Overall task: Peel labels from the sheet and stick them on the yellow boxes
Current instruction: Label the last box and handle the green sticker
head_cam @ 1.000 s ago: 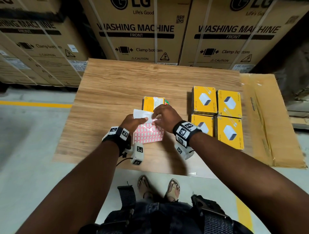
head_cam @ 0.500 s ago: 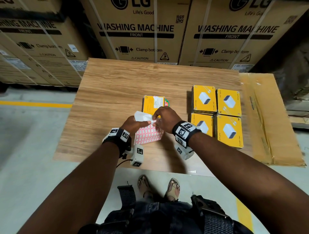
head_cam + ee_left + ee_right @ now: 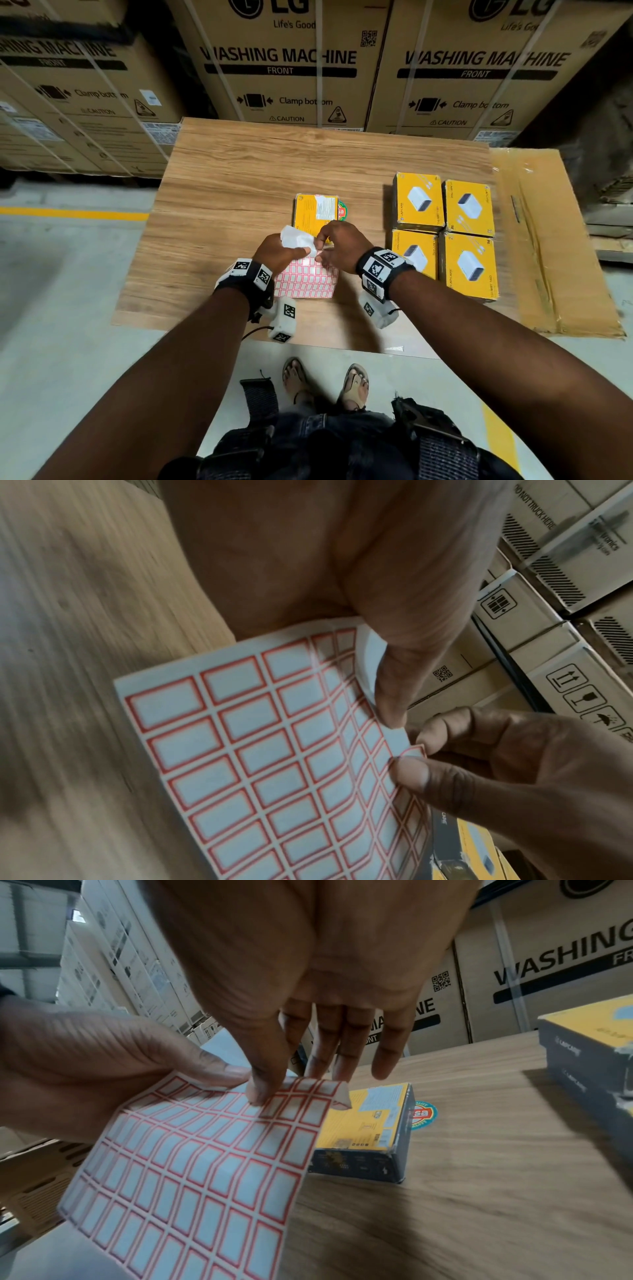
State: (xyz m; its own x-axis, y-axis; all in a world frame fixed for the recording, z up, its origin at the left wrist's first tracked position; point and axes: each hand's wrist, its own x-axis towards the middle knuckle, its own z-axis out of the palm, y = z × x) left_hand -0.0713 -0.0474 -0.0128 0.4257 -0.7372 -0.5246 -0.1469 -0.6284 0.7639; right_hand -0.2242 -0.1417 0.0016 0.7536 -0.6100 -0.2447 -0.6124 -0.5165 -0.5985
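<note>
The label sheet [image 3: 308, 282], white with red-framed labels, hangs just above the wooden table [image 3: 239, 192]. My left hand [image 3: 301, 251] pinches its top edge, where the backing [image 3: 294, 236] is folded back. In the left wrist view the left thumb [image 3: 394, 683] presses on that fold. My right hand [image 3: 320, 248] pinches one label's lifted corner [image 3: 414, 752] between thumb and forefinger. One yellow box [image 3: 315, 210] lies right behind the hands, also the yellow box [image 3: 366, 1123] beyond the sheet [image 3: 205, 1164]. Several more yellow boxes [image 3: 445, 236] sit in a block to the right.
Large washing machine cartons [image 3: 281, 65] stand along the table's far edge. A flat cardboard sheet [image 3: 555, 246] lies at the table's right. A round sticker [image 3: 423, 1115] peeks out beside the near box. Bare wood lies to the left of the hands.
Both hands stay at the sheet's top edge. The right fingers have closed on a label's corner, which now stands lifted. The sheet has barely shifted.
</note>
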